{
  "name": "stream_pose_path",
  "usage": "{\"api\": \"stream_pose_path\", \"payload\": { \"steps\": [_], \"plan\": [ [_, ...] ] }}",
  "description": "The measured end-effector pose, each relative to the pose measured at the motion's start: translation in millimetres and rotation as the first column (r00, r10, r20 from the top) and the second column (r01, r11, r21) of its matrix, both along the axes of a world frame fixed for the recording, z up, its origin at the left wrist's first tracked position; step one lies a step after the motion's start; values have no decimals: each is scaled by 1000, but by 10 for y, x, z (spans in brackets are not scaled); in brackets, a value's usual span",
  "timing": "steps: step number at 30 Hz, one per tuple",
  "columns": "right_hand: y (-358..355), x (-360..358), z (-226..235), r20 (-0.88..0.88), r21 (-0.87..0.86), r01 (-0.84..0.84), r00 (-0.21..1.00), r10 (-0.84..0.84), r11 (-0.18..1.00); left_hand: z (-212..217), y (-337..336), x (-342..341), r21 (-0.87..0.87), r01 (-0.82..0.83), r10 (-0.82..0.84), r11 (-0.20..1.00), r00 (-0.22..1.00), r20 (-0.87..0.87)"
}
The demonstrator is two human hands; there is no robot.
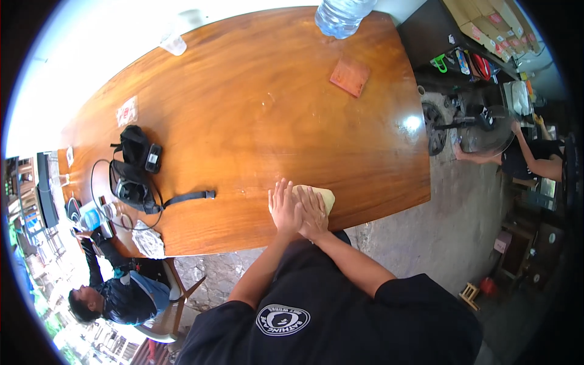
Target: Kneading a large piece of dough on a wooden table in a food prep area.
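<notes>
Both flat, open hands, left hand (pixel 285 208) and right hand (pixel 313 212), press a pale yellow cloth (pixel 323 196) beneath them; pressed unevenly, it could bunch up on the glossy brown wooden table (pixel 261 109).

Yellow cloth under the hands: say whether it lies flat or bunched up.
Flat: the yellow cloth lies spread on the table, pressed under the left hand and right hand.

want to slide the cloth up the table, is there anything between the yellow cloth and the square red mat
Nothing: in the head view the wooden table is bare between the yellow cloth, pressed under both hands, and the red mat.
</notes>
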State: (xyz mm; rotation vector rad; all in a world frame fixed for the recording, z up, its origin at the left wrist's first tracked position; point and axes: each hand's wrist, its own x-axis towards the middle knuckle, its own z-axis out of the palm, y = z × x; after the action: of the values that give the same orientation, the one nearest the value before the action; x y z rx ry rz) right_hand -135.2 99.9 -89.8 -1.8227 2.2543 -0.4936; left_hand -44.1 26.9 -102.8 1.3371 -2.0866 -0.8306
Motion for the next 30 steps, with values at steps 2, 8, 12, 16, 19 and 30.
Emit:
{"api": "stream_pose_path", "payload": {
  "steps": [2, 8, 12, 16, 19, 30],
  "plan": [
    [-279, -212, -80, 5, -36, -55, 998, 55, 998, 62, -200, -72, -25, 111, -109, 993, 990, 86],
    [-1563, -812, -165, 39, 11, 55, 998, -56, 998, -195, -1437, -760, -47, -224, 229, 973, 958, 171],
    [-2251, -842, -82, -29, -42, 53, 998, -55, 998, -153, -1921, -800, -31, -370, 367, 928, 901, 232],
    [-2287, -1431, -376, 579, -223, 265, 810, -91, 938, -256, -1741, -751, 184, 147, -162, 972, 984, 71],
    [-1872, -1482, -137, 933, -203, 466, 360, 25, 861, -188, -1352, -274, 129, 212, -225, 969, 970, 95],
    [-605, -228, -150, 185, -229, 268, 956, -229, 936, 556, 263, 231, 592, -297, 230, 749, 955, 188]
  ]
}}
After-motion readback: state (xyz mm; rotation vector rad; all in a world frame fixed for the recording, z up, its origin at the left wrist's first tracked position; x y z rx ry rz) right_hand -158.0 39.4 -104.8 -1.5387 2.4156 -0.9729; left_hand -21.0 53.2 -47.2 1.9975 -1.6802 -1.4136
